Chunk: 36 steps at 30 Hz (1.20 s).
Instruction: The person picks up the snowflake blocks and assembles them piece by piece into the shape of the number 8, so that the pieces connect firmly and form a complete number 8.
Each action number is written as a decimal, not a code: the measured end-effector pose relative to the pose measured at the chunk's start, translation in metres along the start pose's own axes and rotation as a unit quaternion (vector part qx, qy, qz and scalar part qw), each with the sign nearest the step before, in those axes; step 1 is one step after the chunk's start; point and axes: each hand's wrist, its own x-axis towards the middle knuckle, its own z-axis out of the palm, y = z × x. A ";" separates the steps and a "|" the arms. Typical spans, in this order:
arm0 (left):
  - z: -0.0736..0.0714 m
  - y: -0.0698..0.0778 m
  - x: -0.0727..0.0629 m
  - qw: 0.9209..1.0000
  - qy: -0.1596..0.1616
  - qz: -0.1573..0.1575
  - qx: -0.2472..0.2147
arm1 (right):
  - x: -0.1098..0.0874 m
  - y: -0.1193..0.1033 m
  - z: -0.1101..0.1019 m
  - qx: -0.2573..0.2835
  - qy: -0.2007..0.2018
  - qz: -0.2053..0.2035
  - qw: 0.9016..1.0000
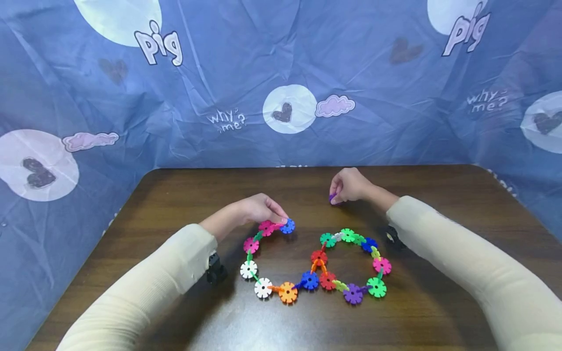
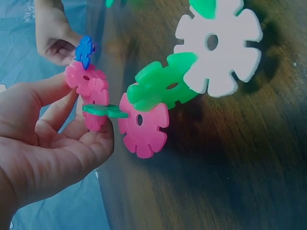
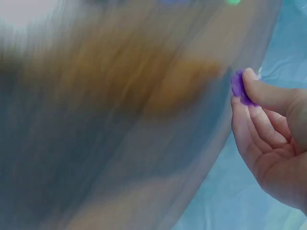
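Note:
My left hand [image 1: 262,209] pinches a pink notched disc [image 2: 86,77] near the loose end of a chain of interlocking plastic discs. At that end sits a blue notched disc [image 1: 287,226]. From there the chain bends through a white disc [image 1: 248,269], an orange disc [image 1: 288,292] and a second blue disc [image 1: 310,280], leaving the left curve open at its far side. On the right it forms a ring with red, purple and green discs. Farther back, my right hand [image 1: 350,185] pinches a purple notched disc [image 3: 241,88] between thumb and fingers, apart from the chain.
The chain lies on a dark brown wooden table [image 1: 184,312]. Behind and at both sides hangs a blue printed cloth [image 1: 237,58]. A small black wrist device [image 1: 215,268] is at the left cuff. The table in the right wrist view is blurred.

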 end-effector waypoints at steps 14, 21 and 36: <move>0.000 -0.004 0.001 1.000 0.008 0.000 0.009 | -0.035 -0.059 0.018 0.240 -0.040 0.053 0.968; -0.001 -0.004 0.000 1.000 0.000 -0.003 0.005 | -0.055 -0.089 0.034 0.170 0.052 0.032 0.984; -0.002 -0.002 -0.001 0.999 -0.001 0.004 -0.037 | -0.063 -0.109 0.047 0.087 0.114 -0.027 0.989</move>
